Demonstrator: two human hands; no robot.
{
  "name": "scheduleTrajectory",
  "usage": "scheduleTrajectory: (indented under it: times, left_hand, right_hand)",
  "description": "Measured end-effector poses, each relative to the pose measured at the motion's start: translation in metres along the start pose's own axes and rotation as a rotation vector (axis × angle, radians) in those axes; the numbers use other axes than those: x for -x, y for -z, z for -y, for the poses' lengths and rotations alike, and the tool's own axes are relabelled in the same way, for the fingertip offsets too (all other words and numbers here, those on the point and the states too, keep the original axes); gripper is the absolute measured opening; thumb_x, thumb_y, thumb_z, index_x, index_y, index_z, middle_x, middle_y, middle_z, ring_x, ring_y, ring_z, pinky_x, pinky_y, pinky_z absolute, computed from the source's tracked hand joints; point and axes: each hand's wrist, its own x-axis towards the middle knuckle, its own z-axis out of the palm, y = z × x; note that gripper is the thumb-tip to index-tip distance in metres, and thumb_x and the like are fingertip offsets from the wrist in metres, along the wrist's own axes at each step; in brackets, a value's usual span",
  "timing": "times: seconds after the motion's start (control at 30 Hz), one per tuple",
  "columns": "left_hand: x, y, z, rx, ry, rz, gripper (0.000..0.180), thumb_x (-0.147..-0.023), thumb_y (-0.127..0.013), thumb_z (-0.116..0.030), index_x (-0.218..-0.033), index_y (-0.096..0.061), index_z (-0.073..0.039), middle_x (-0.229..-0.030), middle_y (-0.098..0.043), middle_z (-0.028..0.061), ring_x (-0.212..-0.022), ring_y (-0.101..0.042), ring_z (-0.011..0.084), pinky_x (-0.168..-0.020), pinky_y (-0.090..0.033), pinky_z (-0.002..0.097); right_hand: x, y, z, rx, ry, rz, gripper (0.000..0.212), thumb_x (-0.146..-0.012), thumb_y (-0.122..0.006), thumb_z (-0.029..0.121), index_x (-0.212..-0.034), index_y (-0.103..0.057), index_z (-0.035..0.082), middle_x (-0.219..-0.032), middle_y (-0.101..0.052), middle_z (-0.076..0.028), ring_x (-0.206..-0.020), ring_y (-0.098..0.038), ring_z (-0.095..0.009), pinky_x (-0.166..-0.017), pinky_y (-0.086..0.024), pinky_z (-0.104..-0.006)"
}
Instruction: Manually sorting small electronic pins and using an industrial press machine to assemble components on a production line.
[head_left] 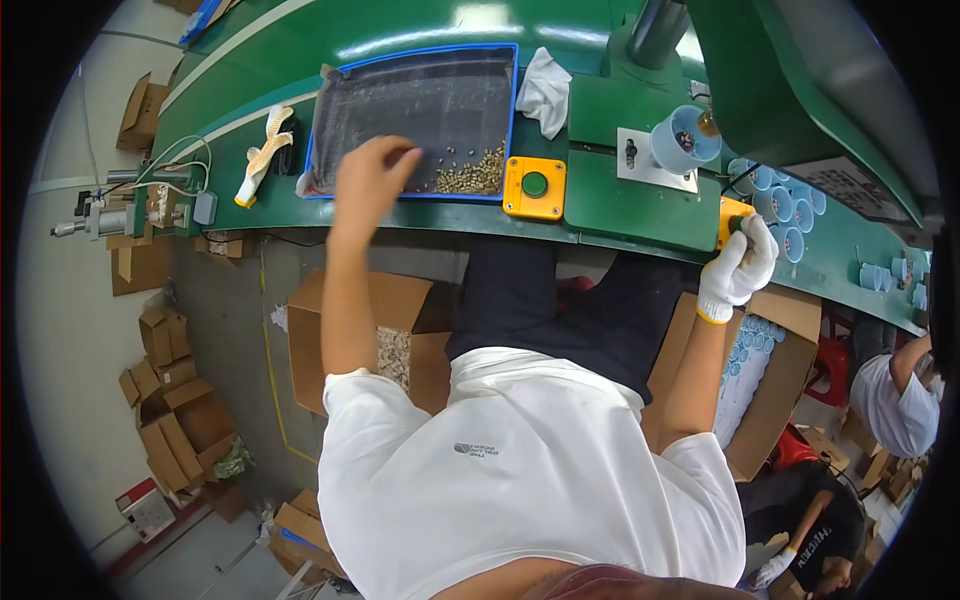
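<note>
My left hand, bare, hovers over the near part of a blue-rimmed tray with a dark mesh bottom. Its fingers are curled in; whatever they may hold is hidden. Small brass-coloured metal parts lie heaped in the tray's near right corner, to the right of that hand. My right hand wears a white knit glove and touches a yellow push-button box at the bench edge, its fingers extended and slightly bent. Between the hands sits another yellow box with a green button. A light-blue cup stands under the green press head.
Several light-blue cups stand right of the press. A white cloth and a yellowish glove flank the tray. Open cartons stand below the bench, one holding blue cups. Co-workers are at the right.
</note>
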Motion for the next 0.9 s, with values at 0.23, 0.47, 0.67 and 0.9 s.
scheduleTrajectory:
  times: [0.23,0.47,0.67,0.9]
  left_hand:
    - [-0.013,0.029,0.011,-0.359,0.193,0.377,0.037,-0.094,-0.084,-0.041,-0.103,-0.087,-0.005,-0.096,-0.083,0.0182,-0.092,-0.081,0.0369,-0.083,-0.061,0.0461]
    - [-0.031,0.0,-0.011,-0.202,0.025,0.561,0.03,-0.086,-0.09,-0.029,-0.097,-0.086,-0.001,-0.089,-0.081,0.0216,-0.085,-0.08,0.0368,-0.081,-0.061,0.0452]
    - [-0.043,-0.027,-0.038,-0.134,-0.116,0.604,0.026,-0.083,-0.088,-0.024,-0.095,-0.086,-0.002,-0.087,-0.08,0.0238,-0.085,-0.08,0.0405,-0.081,-0.062,0.0471]
    - [-0.028,-0.033,-0.033,-0.006,-0.052,0.495,0.022,-0.085,-0.079,-0.015,-0.094,-0.081,0.005,-0.076,-0.075,0.0206,-0.074,-0.077,0.019,-0.074,-0.058,0.0363]
  right_hand:
    - [0.002,0.002,-0.002,0.022,-0.052,-0.03,0.026,-0.102,-0.069,0.006,-0.127,-0.074,0.0,-0.119,-0.073,-0.015,-0.101,-0.072,-0.027,-0.093,-0.059,-0.0385]
    - [-0.001,0.002,0.005,0.032,-0.036,-0.021,0.024,-0.102,-0.067,0.005,-0.124,-0.074,-0.001,-0.119,-0.074,-0.016,-0.101,-0.072,-0.028,-0.094,-0.059,-0.0401]
    - [-0.008,0.006,0.006,0.034,0.022,0.01,0.027,-0.1,-0.061,-0.005,-0.124,-0.073,-0.005,-0.119,-0.074,-0.018,-0.104,-0.072,-0.026,-0.098,-0.059,-0.0383]
    - [-0.031,0.008,0.026,0.016,0.031,0.012,0.018,-0.091,-0.068,-0.002,-0.108,-0.073,0.002,-0.106,-0.075,-0.016,-0.094,-0.072,-0.035,-0.087,-0.057,-0.0444]
